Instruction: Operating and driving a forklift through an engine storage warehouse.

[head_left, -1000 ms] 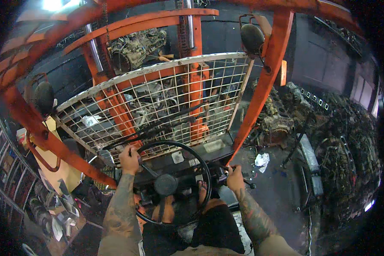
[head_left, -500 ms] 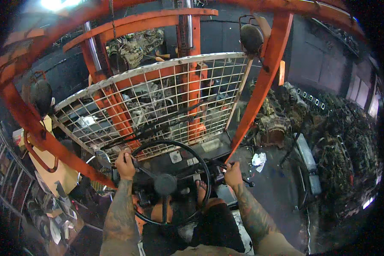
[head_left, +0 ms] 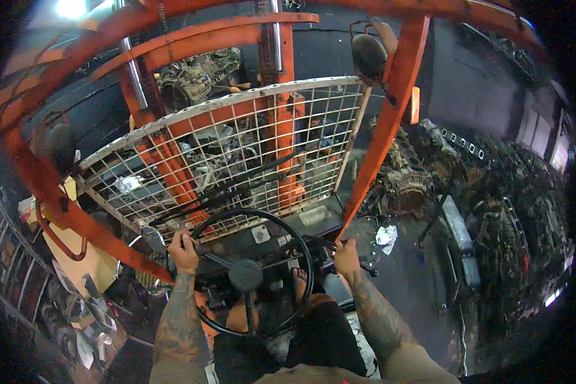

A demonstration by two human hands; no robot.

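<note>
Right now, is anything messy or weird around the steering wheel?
Yes, a crumpled white sheet, maybe paper or plastic, lies on the dark floor to the right of the right hand. It looks like dropped litter. The steering wheel looks fine.

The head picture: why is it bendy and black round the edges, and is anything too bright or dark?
Head view: the fisheye lens probably bends the mesh rail and blackens the corners; head view, upper left: a light glares white; head view, right: the engines sink into shadow; head view, middle: wheel, left hand and right hand look fairly clear.
</note>
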